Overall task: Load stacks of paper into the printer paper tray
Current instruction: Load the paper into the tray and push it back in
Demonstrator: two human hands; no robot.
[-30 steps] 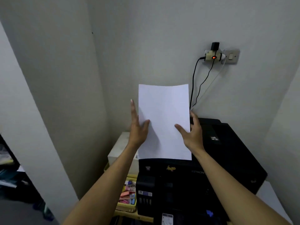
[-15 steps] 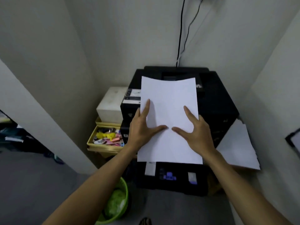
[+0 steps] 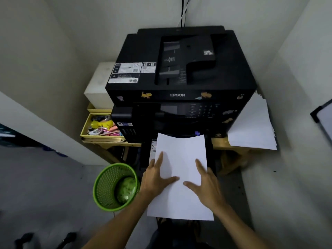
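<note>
A black Epson printer [image 3: 179,95] stands on a wooden table [image 3: 220,143] in a wall corner. Its black paper tray [image 3: 209,151] is pulled out at the front, low down. I hold a thin stack of white paper [image 3: 181,159] flat above that tray, the far edge bowed near the printer's front. My left hand [image 3: 155,177] grips the stack's left edge, thumb and forefinger on top. My right hand [image 3: 206,182] grips the right edge the same way. The paper hides most of the tray.
More white sheets [image 3: 251,126] lie on the table right of the printer. A white box [image 3: 97,87] and a yellow tray of stationery [image 3: 84,130] sit to its left. A green mesh bin [image 3: 107,187] stands on the floor by my left arm. Walls close in on both sides.
My view has tilted down from the wall to the printer's front. Both hands have brought the paper from upright above the printer down and toward me, flat over the pulled-out tray.
</note>
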